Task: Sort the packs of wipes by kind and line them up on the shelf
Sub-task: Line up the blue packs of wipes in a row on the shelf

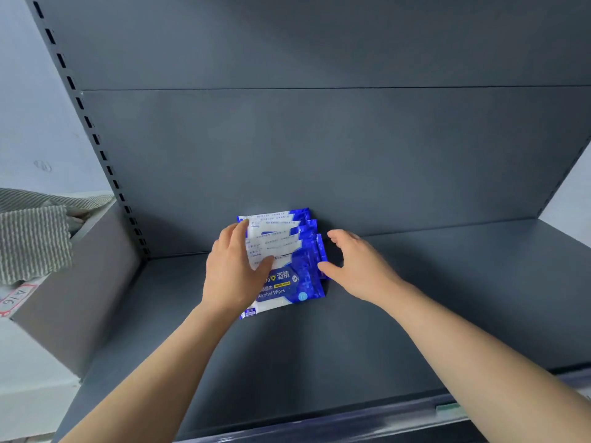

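Left hand (233,270) on packs (297,282), right hand (358,266) beside

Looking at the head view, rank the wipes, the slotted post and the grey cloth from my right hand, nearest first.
1. Wipes, just left of the right hand.
2. Slotted post, at the left back corner of the shelf.
3. Grey cloth, far left in the box.

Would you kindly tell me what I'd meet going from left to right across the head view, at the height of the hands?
A ribbed grey cloth → grey box → slotted shelf upright → left hand → stack of blue wipes packs → right hand.
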`<state>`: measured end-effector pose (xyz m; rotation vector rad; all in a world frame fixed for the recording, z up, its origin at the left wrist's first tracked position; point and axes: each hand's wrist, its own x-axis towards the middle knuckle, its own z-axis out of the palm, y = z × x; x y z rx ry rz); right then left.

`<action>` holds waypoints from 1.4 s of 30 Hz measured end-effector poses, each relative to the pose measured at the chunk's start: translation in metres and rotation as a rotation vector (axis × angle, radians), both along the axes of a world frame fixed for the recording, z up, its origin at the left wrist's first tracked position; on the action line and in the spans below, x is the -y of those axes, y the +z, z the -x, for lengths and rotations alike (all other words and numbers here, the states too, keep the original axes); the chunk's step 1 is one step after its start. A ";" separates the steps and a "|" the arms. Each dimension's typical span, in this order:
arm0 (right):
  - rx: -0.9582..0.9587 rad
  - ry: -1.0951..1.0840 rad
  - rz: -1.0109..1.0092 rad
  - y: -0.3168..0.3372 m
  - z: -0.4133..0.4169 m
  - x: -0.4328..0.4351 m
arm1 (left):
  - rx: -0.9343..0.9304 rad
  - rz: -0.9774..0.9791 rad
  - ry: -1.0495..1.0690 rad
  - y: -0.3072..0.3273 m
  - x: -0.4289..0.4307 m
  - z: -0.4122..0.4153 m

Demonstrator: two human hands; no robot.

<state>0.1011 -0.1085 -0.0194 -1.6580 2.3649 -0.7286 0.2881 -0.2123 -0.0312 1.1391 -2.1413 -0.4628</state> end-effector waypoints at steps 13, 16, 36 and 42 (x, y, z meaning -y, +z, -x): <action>-0.318 -0.217 0.039 0.017 0.104 -0.167 | 0.213 0.235 -0.490 0.010 -0.124 0.165; -0.337 -0.305 0.065 0.012 0.152 -0.227 | 0.215 0.270 -0.596 0.012 -0.173 0.217; -0.222 -0.702 -0.114 -0.033 0.506 -0.596 | 0.295 0.206 -0.932 -0.036 -0.514 0.627; -0.193 -0.730 -0.179 -0.048 0.642 -0.621 | 0.402 0.164 -0.911 -0.074 -0.533 0.770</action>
